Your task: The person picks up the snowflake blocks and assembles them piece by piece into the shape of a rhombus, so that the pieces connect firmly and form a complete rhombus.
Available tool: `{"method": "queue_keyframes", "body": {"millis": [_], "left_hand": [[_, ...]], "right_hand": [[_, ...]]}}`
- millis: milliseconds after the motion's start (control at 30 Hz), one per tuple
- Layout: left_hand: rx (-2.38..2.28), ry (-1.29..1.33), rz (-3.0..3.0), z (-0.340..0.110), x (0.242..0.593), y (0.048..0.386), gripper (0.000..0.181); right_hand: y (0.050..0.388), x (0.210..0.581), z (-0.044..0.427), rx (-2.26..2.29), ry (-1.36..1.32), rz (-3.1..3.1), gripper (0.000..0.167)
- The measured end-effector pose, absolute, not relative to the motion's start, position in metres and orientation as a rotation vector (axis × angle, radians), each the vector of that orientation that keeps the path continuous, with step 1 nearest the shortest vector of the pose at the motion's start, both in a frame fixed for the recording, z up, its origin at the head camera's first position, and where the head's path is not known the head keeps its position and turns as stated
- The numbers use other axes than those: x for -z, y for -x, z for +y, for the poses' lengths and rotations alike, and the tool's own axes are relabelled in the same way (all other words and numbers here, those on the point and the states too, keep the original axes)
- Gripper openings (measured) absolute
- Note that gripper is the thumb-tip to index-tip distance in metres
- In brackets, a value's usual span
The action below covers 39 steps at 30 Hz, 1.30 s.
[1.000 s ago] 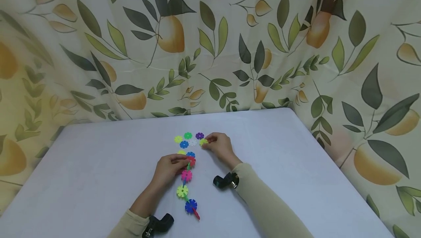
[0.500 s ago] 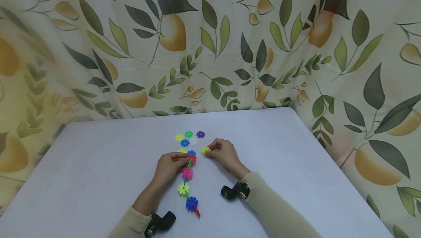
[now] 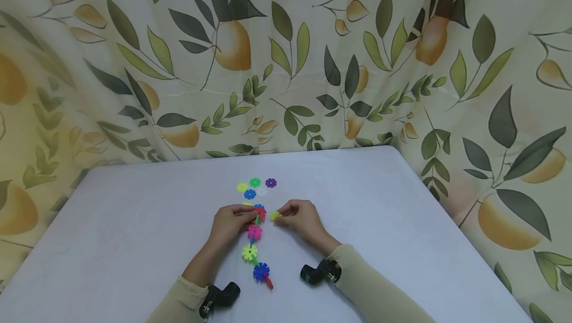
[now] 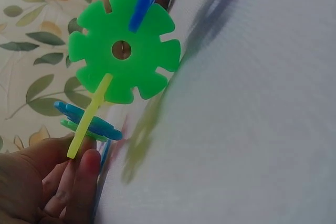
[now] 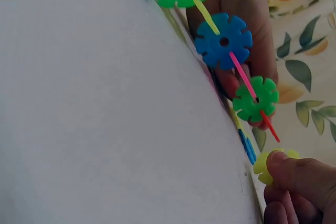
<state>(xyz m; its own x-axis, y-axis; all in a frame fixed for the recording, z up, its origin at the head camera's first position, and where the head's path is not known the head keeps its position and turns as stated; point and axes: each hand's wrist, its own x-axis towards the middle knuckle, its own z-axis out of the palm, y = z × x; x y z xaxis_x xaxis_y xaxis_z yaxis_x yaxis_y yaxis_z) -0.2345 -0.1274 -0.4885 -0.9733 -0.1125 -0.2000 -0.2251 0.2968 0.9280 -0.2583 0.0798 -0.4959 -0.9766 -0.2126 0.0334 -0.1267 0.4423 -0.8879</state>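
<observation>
A chain of slotted flower discs, with a pink disc point(image 3: 254, 232) and a dark blue disc point(image 3: 261, 272), runs down the table in the head view. My left hand point(image 3: 229, 224) pinches the chain near its far end, beside the red disc point(image 3: 260, 213). Just right of that end, my right hand point(image 3: 304, 219) pinches a loose yellow disc point(image 3: 275, 216) between thumb and fingers. In the right wrist view the yellow disc point(image 5: 262, 167) is close to the chain's red end disc point(image 5: 270, 126), with a gap between them.
Behind the hands lie loose discs: yellow point(image 3: 242, 187), green point(image 3: 255, 182), purple point(image 3: 270, 183), blue point(image 3: 250, 194) and white point(image 3: 261, 192). A patterned curtain point(image 3: 295, 90) hangs beyond the white table point(image 3: 134, 238).
My right hand has brought the yellow disc from beside the loose discs toward me, level with the chain's far end. My left hand keeps its pinch and has barely moved.
</observation>
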Motion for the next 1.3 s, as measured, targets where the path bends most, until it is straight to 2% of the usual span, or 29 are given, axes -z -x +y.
{"method": "queue_keyframes", "body": {"millis": [733,1300], "left_hand": [[-1.829,0.277,2.454,-0.121,0.491,0.235,0.026],[-1.731,0.142,2.509,-0.124,0.494,0.239,0.016]], "right_hand": [[0.246,0.492,0.071,1.565,0.424,2.627,0.010],[0.243,0.488,0.062,1.517,0.508,2.687,0.007]]}}
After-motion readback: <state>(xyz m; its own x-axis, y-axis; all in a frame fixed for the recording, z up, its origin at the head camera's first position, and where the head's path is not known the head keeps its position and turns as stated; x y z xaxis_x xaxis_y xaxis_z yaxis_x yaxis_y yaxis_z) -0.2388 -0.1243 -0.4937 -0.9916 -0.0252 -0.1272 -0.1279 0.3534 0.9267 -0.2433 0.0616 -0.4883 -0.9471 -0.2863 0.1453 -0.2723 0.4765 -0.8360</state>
